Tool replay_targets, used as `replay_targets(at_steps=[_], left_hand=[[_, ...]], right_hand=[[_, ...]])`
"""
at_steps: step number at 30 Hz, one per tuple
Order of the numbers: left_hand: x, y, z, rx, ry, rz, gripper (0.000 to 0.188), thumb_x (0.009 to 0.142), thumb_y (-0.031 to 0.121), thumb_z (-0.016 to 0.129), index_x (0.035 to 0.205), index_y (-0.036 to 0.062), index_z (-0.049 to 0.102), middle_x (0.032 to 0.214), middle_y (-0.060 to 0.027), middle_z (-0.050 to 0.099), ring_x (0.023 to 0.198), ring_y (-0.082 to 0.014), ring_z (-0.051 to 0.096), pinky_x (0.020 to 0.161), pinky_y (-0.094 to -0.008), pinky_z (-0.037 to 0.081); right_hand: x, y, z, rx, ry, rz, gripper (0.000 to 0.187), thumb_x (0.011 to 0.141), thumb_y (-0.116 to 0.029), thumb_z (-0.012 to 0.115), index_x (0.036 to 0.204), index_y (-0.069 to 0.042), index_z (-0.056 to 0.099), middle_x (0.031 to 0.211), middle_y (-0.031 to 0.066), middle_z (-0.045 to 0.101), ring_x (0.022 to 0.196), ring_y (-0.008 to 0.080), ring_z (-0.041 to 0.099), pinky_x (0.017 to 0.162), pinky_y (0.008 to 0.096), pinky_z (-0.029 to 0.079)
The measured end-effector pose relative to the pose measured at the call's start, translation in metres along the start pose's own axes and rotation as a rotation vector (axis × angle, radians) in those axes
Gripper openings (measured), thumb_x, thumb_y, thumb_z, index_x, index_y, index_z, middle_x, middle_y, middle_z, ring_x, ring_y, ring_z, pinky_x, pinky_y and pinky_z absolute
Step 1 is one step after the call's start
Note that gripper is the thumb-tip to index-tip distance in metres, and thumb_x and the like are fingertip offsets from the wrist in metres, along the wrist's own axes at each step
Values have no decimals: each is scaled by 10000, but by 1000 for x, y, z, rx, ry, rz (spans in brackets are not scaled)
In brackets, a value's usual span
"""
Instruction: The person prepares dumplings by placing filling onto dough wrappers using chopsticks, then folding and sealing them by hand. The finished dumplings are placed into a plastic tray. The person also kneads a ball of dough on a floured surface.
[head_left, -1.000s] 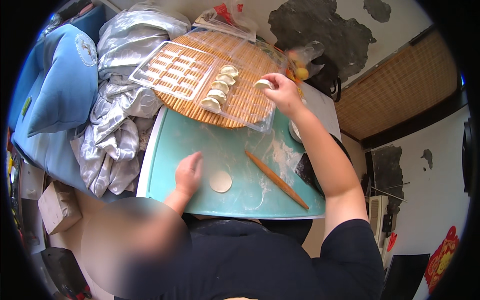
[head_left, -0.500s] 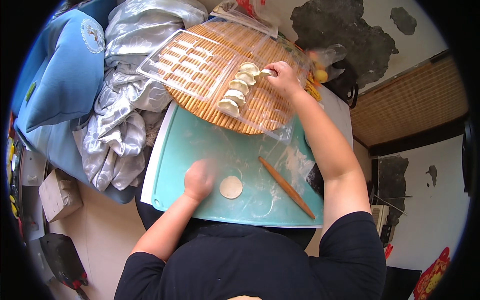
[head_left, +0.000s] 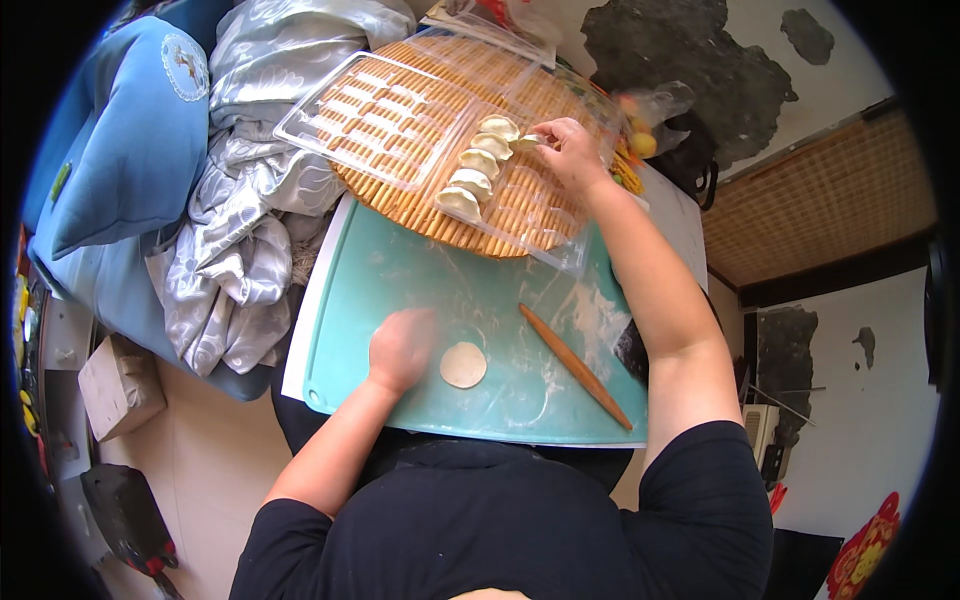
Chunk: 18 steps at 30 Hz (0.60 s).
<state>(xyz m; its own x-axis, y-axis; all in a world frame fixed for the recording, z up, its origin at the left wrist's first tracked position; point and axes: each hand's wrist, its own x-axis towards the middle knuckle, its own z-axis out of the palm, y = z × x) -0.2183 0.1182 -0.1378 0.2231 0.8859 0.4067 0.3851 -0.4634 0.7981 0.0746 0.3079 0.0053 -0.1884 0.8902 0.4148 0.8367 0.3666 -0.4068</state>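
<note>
Dumpling sits pinched in our right hand; beside the wrapper, our left hand is too blurred to judge closure.

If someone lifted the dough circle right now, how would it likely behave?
The dough circle looks flat and thin, so it would likely droop and feel light. Pale and raw-looking, it might stretch if pinched at one edge. White powder on the mat suggests it may slide.
</note>
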Motion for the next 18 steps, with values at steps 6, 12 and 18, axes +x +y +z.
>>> replay_targets(at_steps=[6, 12, 18], left_hand=[[-2, 2, 2, 52, 11, 19, 156, 751, 101, 598, 895, 48, 627, 859, -130, 636, 791, -315, 598, 698, -388, 486], [-2, -7, 5, -2, 83, 56, 100, 784, 119, 614, 844, 42, 632, 828, -132, 634, 775, -315, 599, 695, -372, 485], [1, 21, 0, 250, -215, 90, 127, 732, 169, 667, 822, 80, 659, 803, -87, 616, 788, -280, 583, 694, -370, 478]], right_hand=[[-19, -11, -7, -23, 170, -12, 205, 724, -96, 673, 922, -58, 639, 923, 105, 599, 888, 249, 570, 782, 330, 460], [-86, -91, -22, 272, 278, -48, 177, 747, -81, 667, 917, -59, 627, 916, 93, 605, 823, 229, 591, 726, 300, 482], [-225, -141, -41, 192, 95, -33, 143, 742, -34, 662, 877, -48, 618, 876, 85, 616, 775, 206, 595, 688, 283, 483]])
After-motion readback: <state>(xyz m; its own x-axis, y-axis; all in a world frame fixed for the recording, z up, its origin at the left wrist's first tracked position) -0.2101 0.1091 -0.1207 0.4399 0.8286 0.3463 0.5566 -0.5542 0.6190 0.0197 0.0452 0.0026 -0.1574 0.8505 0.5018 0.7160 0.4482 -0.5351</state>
